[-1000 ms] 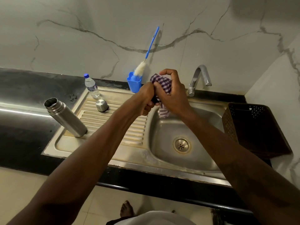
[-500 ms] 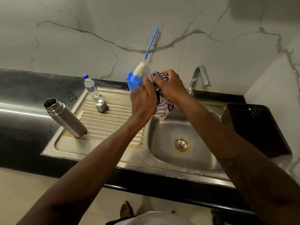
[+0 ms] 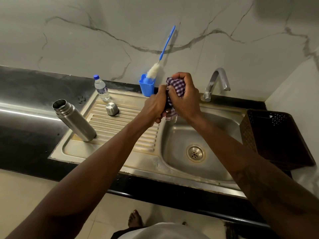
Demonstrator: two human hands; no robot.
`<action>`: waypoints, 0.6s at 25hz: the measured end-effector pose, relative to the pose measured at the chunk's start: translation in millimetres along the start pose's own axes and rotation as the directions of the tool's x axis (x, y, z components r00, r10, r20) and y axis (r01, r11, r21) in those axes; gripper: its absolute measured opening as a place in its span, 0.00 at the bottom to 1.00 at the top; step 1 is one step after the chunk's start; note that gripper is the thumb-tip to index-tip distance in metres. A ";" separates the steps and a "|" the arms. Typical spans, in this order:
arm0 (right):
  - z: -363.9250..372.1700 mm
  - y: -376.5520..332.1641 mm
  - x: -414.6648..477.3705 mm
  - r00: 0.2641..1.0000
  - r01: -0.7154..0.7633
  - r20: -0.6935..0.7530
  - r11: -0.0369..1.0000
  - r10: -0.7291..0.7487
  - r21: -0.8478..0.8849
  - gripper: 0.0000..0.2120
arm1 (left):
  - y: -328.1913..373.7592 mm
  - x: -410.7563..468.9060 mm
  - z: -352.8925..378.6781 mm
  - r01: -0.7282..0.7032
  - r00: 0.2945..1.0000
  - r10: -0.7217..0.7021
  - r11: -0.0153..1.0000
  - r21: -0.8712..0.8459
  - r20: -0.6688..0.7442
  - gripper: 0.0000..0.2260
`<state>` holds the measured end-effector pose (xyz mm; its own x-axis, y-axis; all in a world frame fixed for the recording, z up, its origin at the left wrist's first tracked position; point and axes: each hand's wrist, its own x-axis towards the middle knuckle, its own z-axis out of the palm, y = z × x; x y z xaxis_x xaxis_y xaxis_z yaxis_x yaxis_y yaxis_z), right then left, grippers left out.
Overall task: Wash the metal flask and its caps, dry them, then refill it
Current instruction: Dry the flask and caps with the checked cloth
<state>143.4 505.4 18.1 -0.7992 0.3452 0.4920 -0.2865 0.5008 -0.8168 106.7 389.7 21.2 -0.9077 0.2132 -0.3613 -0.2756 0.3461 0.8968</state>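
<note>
Above the sink [image 3: 215,135], gripping a cap [image 3: 166,102] in the left hand [image 3: 155,106], rubbing it with cloth [image 3: 176,85] clutched in the right hand [image 3: 185,99], leaving the flask [image 3: 74,119] upright leftward, nearer the left.

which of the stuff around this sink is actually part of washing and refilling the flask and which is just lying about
In the job: metal flask, steel cap, checked cloth in the right hand, dark piece in the left hand (probably the other cap), bottle brush, water bottle (perhaps for refilling).
Lying about: brown basket, blue holder.
</note>
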 end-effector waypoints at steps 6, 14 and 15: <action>22.9 -7.9 3.3 0.983 -0.182 0.042 0.983 0.181 0.017 0.15 | -31.7 3.2 -11.6 -0.474 0.812 0.555 0.807 0.353 -0.181 0.34; 63.5 -12.2 6.7 0.407 -0.914 0.576 0.318 0.709 0.253 0.22 | -61.2 0.6 -78.2 -0.731 0.550 0.828 0.416 0.541 0.105 0.18; 65.4 -11.9 5.7 0.385 -0.922 0.603 0.270 0.699 0.276 0.16 | -63.7 -0.6 -82.3 -0.744 0.554 0.823 0.420 0.520 0.129 0.17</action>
<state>107.7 449.4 11.0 -0.8263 0.0047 -0.5632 0.5141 -0.4022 -0.7576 98.7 292.4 -14.8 -0.6889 0.5204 0.5046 0.7241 0.4618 0.5123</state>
